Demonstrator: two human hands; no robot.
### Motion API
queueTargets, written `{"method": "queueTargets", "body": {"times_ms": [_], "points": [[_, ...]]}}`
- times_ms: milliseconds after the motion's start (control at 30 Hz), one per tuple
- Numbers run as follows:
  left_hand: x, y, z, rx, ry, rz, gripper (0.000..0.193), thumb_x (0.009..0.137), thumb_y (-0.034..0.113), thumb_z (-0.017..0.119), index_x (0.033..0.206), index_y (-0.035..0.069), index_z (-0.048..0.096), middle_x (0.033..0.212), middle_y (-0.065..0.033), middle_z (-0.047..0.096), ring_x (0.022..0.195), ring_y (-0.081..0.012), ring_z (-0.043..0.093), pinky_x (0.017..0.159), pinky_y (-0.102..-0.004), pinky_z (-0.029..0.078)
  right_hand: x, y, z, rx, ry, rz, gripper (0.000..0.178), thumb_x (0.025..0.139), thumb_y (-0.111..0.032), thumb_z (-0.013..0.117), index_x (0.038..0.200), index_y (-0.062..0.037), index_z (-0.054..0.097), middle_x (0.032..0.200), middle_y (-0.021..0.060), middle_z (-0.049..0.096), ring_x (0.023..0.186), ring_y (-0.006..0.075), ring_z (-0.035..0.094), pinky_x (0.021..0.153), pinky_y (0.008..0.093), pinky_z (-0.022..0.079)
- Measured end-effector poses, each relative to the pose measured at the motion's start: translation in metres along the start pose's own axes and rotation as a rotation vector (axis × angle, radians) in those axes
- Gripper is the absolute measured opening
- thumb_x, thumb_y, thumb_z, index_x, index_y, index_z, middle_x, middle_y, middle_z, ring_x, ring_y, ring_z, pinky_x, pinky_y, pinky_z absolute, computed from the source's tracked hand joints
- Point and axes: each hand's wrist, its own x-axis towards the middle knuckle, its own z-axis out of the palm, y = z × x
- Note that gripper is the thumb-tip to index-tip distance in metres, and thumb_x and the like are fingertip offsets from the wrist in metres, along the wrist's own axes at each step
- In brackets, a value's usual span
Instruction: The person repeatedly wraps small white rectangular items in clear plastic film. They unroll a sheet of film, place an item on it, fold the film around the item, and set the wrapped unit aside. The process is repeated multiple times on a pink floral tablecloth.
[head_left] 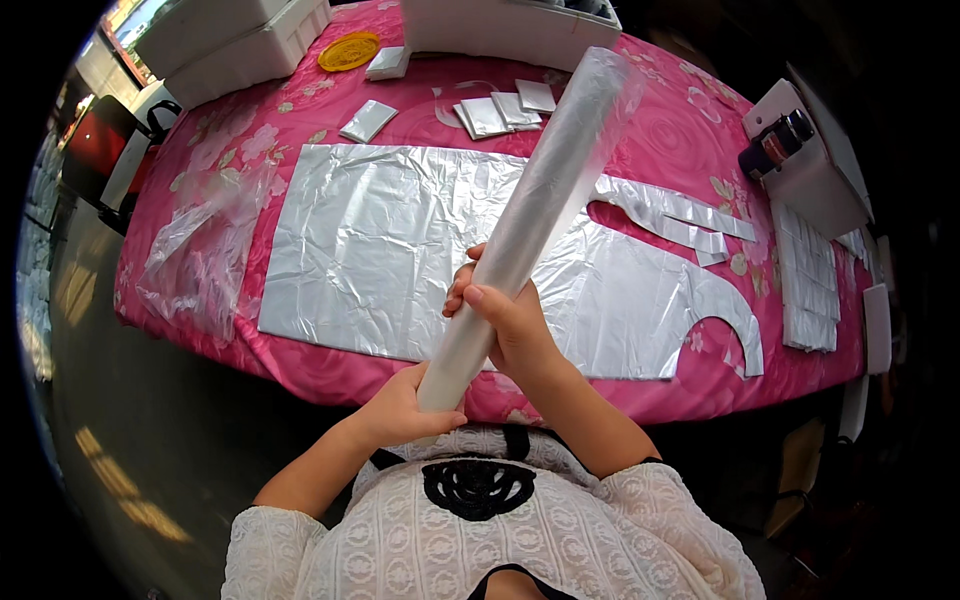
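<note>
A long roll of clear plastic film slants up and to the right in front of me. Its lower end sits in my left hand, whose fingers close round it. Higher up, my right hand grips the same roll, thumb on the near side and fingertips showing on the left. Under and beyond the roll a silvery plastic sheet lies spread on the table, creased, with curved cut-outs and strap-like strips at its right end, like an apron. The roll and my hands hide part of its middle.
A pink flowered cloth covers the table. Crumpled clear plastic lies left. Behind are folded silvery packets, a yellow dish and white foam boxes. At right are a dark bottle and a stack of folded silvery sheets.
</note>
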Motion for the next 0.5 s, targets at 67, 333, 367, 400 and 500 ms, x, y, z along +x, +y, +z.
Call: {"method": "queueTargets", "body": {"times_ms": [67, 333, 367, 400, 500], "points": [[0.000, -0.004, 0.005, -0.222, -0.116, -0.036, 0.034, 0.071, 0.014, 0.070, 0.097, 0.002, 0.051, 0.079, -0.0043, 0.056, 0.068, -0.0121, 0.055, 0.064, -0.0273, 0.047, -0.011, 0.003, -0.002, 0.014, 0.002, 0.027, 0.054, 0.074, -0.018, 0.067, 0.114, -0.0044, 0.034, 0.083, 0.0048, 0.052, 0.078, 0.0155, 0.054, 0.076, 0.0327, 0.046], [0.011, -0.012, 0.011, -0.246, 0.006, -0.094, 0.031, 0.081, 0.024, 0.060, 0.098, 0.001, 0.049, 0.078, -0.0068, 0.056, 0.067, -0.0142, 0.057, 0.061, -0.0285, 0.048, -0.027, 0.029, -0.015, -0.091, 0.089, 0.071, 0.051, 0.077, -0.013, 0.065, 0.115, 0.0002, 0.034, 0.084, 0.0057, 0.054, 0.078, 0.0156, 0.056, 0.074, 0.0309, 0.047], [0.015, -0.014, 0.012, -0.286, 0.108, -0.132, 0.033, 0.083, 0.028, 0.058, 0.099, 0.001, 0.049, 0.077, -0.0073, 0.056, 0.067, -0.0146, 0.058, 0.060, -0.0285, 0.048, -0.029, 0.036, -0.015, -0.122, 0.098, 0.078, 0.052, 0.077, -0.013, 0.065, 0.115, 0.0011, 0.034, 0.084, 0.0060, 0.054, 0.078, 0.0157, 0.056, 0.074, 0.0309, 0.047], [0.019, -0.024, 0.014, -0.296, 0.205, -0.149, 0.040, 0.086, 0.039, 0.052, 0.098, 0.000, 0.050, 0.077, -0.0080, 0.056, 0.064, -0.0152, 0.058, 0.057, -0.0281, 0.048, -0.030, 0.042, -0.015, -0.152, 0.108, 0.086, 0.052, 0.077, -0.013, 0.065, 0.116, 0.0019, 0.034, 0.084, 0.0063, 0.054, 0.078, 0.0157, 0.057, 0.074, 0.0309, 0.047], [0.014, -0.023, 0.009, -0.014, 0.192, -0.142, 0.042, 0.086, 0.041, 0.053, 0.098, 0.001, 0.049, 0.075, -0.0065, 0.055, 0.059, -0.0144, 0.056, 0.055, -0.0271, 0.047, -0.028, 0.048, -0.020, -0.040, 0.162, 0.147, 0.056, 0.076, -0.012, 0.066, 0.119, 0.0019, 0.032, 0.086, 0.0066, 0.054, 0.080, 0.0172, 0.057, 0.075, 0.0319, 0.048]]}}
